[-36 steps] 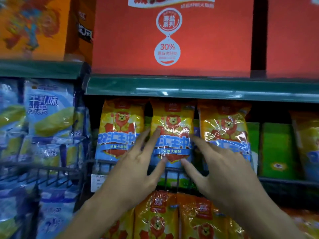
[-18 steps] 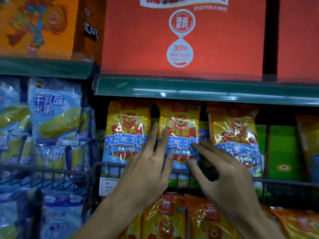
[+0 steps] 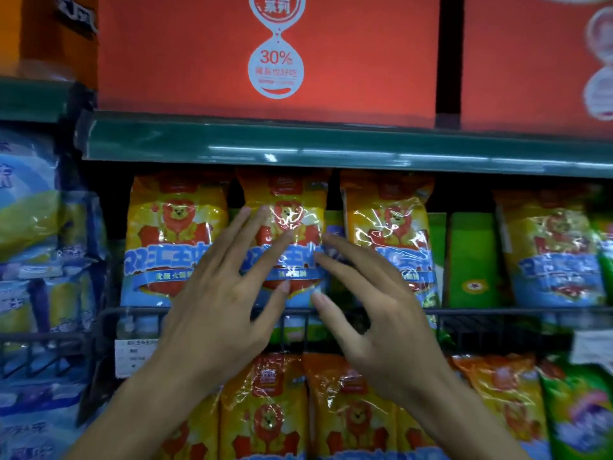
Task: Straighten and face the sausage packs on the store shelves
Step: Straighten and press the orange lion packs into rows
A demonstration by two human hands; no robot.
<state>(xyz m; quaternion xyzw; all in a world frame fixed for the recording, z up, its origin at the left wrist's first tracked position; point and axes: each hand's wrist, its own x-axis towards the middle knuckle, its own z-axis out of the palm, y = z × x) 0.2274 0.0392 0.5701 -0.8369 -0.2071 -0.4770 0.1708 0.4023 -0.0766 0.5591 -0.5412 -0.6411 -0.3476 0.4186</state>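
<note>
Standing at: a store shelf bay with a green shelf edge (image 3: 331,144) running across, red cartons (image 3: 265,54) stacked above it.
Far left: blue-and-white snack bags (image 3: 30,227) fill the neighbouring bay, blurred.
Left sausage pack (image 3: 172,237): upright behind the black wire rail (image 3: 139,312), lion print facing out, just beside the middle pack.
Left hand (image 3: 225,300): fingers straight and spread wide, laid flat over the lower left part of the middle sausage pack (image 3: 292,207); nothing is gripped.
Middle sausage pack: upright on the same shelf, label facing out, between the two hands.
Right hand (image 3: 374,320): fingers extended and slightly bent, spread wide, fingertips at the right edge of the middle pack; whether they touch it cannot be told.
Right sausage pack (image 3: 388,227): upright, tilted slightly, partly behind the right hand.
Green packs (image 3: 471,260): standing right of it, behind the rail.
Far-right sausage pack (image 3: 547,247): upright, blurred.
Lower shelf: more sausage packs (image 3: 265,410) stand below the rail, lion print out.
</note>
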